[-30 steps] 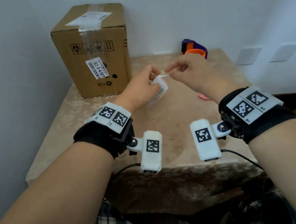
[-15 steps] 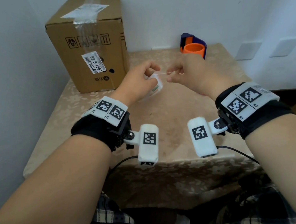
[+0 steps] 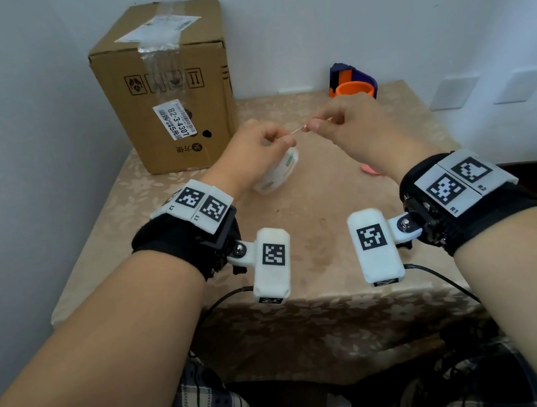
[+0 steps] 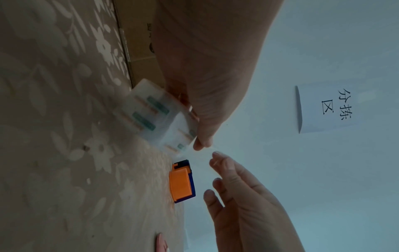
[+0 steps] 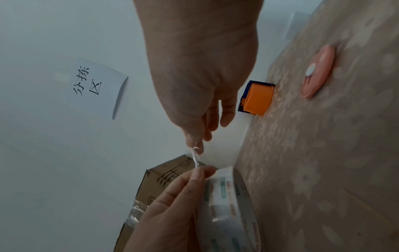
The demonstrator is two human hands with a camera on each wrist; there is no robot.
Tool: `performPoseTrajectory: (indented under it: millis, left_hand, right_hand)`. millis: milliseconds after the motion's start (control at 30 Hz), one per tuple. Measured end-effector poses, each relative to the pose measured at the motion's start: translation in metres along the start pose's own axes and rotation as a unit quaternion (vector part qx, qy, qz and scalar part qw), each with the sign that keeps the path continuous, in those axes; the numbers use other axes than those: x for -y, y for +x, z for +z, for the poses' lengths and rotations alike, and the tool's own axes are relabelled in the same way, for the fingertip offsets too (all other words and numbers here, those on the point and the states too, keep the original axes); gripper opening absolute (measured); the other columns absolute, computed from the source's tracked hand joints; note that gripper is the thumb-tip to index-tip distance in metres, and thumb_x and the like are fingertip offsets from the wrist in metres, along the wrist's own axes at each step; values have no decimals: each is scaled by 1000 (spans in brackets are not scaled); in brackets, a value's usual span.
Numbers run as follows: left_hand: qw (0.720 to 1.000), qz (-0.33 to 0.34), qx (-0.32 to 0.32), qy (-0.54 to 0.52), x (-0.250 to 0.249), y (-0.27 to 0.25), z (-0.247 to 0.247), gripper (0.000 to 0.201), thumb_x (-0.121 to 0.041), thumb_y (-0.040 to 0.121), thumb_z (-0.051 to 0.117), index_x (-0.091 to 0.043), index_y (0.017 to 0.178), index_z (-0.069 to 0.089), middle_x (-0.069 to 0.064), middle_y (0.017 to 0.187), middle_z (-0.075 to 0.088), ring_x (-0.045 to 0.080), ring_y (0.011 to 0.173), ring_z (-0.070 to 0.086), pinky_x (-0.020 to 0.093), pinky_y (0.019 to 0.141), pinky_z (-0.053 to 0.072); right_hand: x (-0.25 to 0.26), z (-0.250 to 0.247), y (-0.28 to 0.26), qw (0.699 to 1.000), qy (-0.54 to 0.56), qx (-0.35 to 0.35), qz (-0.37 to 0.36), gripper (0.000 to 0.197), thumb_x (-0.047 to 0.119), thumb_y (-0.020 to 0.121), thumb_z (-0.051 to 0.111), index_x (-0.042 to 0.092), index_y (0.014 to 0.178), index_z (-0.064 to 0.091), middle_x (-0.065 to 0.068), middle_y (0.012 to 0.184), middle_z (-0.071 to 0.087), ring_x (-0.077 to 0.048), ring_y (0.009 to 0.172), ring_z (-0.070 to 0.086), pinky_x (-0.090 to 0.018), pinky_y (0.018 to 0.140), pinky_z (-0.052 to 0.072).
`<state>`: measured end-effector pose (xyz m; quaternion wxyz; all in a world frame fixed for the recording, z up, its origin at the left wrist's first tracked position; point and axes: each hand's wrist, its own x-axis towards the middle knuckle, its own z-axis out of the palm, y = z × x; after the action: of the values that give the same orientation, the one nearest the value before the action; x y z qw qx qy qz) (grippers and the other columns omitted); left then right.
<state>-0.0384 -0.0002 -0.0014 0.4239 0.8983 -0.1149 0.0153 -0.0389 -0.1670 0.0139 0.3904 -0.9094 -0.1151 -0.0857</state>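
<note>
The worktop [image 3: 312, 218] is boxed in on two sides. A wall runs along its left edge and another along the back. A tall cardboard box [image 3: 166, 91] stands in the back left corner, near my left hand [image 3: 255, 151]. An orange and blue holder [image 3: 352, 83] sits against the back wall just beyond my right hand [image 3: 358, 127]. A pink disc [image 5: 317, 71] lies flat on the cloth to the right of that hand. The room I have is the stretch of patterned cloth below the hands and down to the near edge, which runs under my wrists.

The white packet [image 3: 279, 175] hangs tilted under the left palm over the middle of the worktop, and the curled left fingers are clamped on it. I cannot tell whether its low corner touches the cloth. A thin white strip [image 3: 299, 129] runs taut between the two hands. The left thumb and forefinger are pressed together on one end. The right thumb and forefinger pinch the other end, with the remaining right fingers loosely spread.

Both forearms reach in from the near edge, wrists raised, backs of the hands up and knuckles facing each other, a short gap apart.
</note>
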Motion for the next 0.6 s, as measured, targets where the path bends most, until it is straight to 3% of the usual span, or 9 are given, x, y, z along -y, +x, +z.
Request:
performPoseTrajectory:
  millis: [67, 133, 233, 300, 467, 600]
  left_hand:
    - [1000, 3, -28, -13, 3, 3, 1, 22, -24, 92, 57, -11, 104, 70, 2, 107, 43, 11, 93, 45, 23, 86, 38]
    - [997, 18, -62, -38, 5, 5, 0, 20, -20, 90, 61, -8, 103, 71, 1, 107, 41, 7, 90, 45, 10, 84, 38]
    - [994, 67, -82, -39, 6, 3, -3, 18, -13, 87, 64, -8, 103, 72, -2, 95, 49, 3, 86, 48, 3, 78, 38]
    - [992, 87, -86, -45, 5, 1, -6, 19, -9, 85, 65, -8, 103, 72, -3, 90, 54, 5, 83, 51, 9, 79, 41]
    - [994, 75, -57, -57, 5, 1, -8, 13, -13, 86, 66, -11, 98, 71, 2, 98, 54, 7, 82, 48, 17, 77, 39]
    - [996, 69, -37, -47, 6, 2, -3, 10, -17, 87, 64, -9, 92, 69, 2, 99, 47, 14, 93, 45, 25, 86, 36]
  right_hand:
    - [2, 2, -2, 999, 34, -8, 7, 18, 21, 93, 57, 12, 99, 72, 15, 67, 53, 1, 59, 49, -14, 62, 42]
    - [4, 5, -2, 998, 65, -23, 7, 18, 18, 92, 59, 5, 95, 71, 8, 62, 56, 4, 48, 53, -8, 55, 45]
    - [8, 7, 0, 991, 134, -28, 5, 17, 8, 92, 56, -4, 97, 66, -4, 70, 61, 6, 42, 55, -5, 49, 47]
    - [9, 8, 2, 988, 154, -22, 2, 15, 3, 93, 53, -3, 101, 64, -5, 72, 62, 3, 46, 57, -9, 51, 50]
    - [8, 12, 3, 989, 145, -31, -7, 22, -1, 95, 45, 9, 100, 63, 3, 75, 58, -3, 64, 56, -8, 58, 50]
    - [9, 13, 2, 991, 129, -42, -18, 20, 4, 96, 46, 14, 94, 63, -2, 97, 57, -2, 72, 54, 0, 56, 45]
